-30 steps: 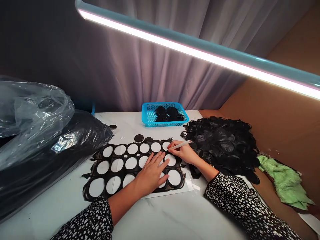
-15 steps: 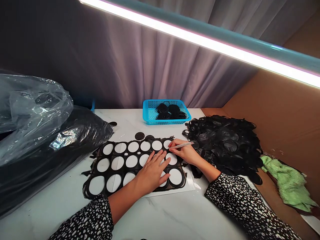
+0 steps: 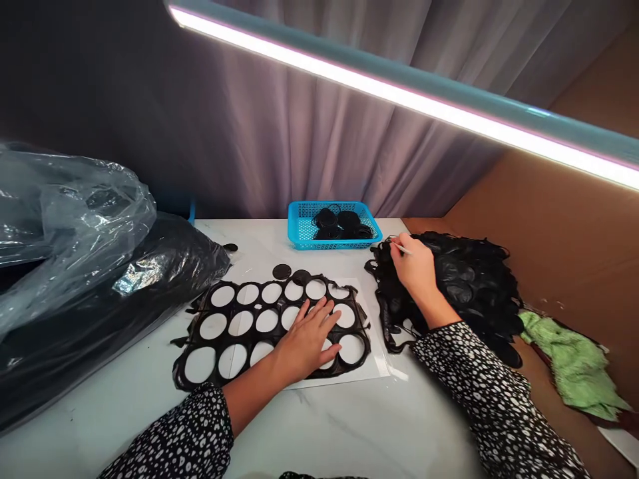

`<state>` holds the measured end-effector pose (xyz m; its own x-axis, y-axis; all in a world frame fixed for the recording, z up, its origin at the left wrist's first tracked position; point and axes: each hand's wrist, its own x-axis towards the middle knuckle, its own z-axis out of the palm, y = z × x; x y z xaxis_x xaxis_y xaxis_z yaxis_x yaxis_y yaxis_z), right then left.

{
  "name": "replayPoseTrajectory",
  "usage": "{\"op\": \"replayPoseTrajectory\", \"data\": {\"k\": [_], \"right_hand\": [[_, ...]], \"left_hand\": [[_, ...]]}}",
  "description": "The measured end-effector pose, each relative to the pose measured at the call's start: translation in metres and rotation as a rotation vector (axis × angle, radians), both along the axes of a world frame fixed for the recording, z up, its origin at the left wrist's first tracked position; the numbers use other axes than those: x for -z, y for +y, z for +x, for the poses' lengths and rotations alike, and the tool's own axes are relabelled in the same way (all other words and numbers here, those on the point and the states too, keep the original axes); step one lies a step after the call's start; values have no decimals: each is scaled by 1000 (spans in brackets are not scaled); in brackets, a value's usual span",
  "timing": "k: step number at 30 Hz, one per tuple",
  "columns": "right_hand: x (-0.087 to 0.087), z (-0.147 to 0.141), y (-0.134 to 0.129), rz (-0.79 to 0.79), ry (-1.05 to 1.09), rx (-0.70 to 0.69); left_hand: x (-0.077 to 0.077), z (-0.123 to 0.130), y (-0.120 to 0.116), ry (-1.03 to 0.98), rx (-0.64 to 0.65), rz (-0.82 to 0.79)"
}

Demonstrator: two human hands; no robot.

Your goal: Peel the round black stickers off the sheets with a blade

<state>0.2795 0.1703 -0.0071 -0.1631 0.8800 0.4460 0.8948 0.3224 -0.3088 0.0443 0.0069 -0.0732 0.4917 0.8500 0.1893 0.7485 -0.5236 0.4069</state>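
Observation:
My left hand lies flat with fingers spread on a black sheet cut with rows of round holes. White shows through the holes from a white board beneath. My right hand is closed on a thin pale stick-like tool, held over the left edge of a heap of black, floppy scraps. Whether a scrap is also caught at the tool's tip is too small to tell. Two black discs lie by the sheet's far edge.
A blue basket with black rings or discs stands at the back. Large plastic bags, one clear and one black, fill the left side. On the right lies a green cloth. A bright tube lamp crosses overhead.
My right hand has moved with the tool from the sheet's far right hole, right and away from me, over the black heap. My left hand stays on the sheet, whose hole rims look thinner.

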Motion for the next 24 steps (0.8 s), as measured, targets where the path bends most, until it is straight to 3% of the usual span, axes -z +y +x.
{"op": "replayPoseTrajectory", "data": {"k": [2,5,9,12,17,24], "right_hand": [[-4,3,-11,-138,180,-124],[3,-6,-50,-461,340,-366],[21,-23,-98,-717,373,-482],[31,-28,-112,-767,401,-487],[32,-29,-113,-760,424,-511],[37,-28,-116,-649,339,-560]], "left_hand": [[-4,-1,-3,-25,-9,27],[-10,-4,-14,-12,-1,34],[-9,-6,-30,13,23,-18],[-5,-6,-35,16,3,-26],[-6,-5,-34,26,-5,-51],[-9,-5,-36,2,4,-37]]}}
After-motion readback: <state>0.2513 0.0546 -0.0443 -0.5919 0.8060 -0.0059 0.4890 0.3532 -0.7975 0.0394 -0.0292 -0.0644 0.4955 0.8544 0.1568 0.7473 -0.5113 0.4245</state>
